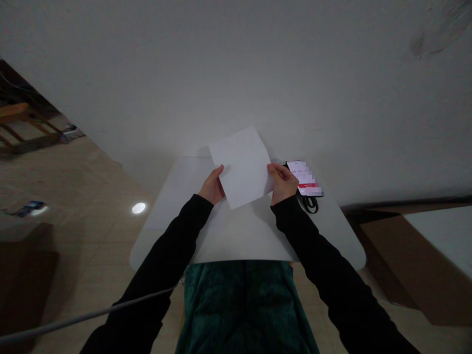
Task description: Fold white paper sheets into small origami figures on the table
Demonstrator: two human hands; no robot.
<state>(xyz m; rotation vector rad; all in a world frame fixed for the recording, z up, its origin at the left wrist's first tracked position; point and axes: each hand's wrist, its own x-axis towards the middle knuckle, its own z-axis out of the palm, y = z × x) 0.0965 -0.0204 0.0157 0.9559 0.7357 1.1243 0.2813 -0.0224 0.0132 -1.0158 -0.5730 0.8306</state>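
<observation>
Between my two hands a blank white sheet of paper (243,167) is held up over the white table (243,241), tilted and slightly bent at its right side. My left hand (213,186) grips its left edge, thumb on the front and the other fingers mostly hidden behind. At the right edge, my right hand (283,182) pinches the paper between thumb and fingers. More white paper (177,191) lies flat on the left part of the table, partly under my left forearm.
Right of my right hand lies a phone (304,178) with a lit screen, beside a coiled black cable (310,204). A wall (236,73) rises behind the table. A grey cable (92,313) crosses the lower left. A brown and white box (424,260) stands at right, a wooden stool (18,113) far left.
</observation>
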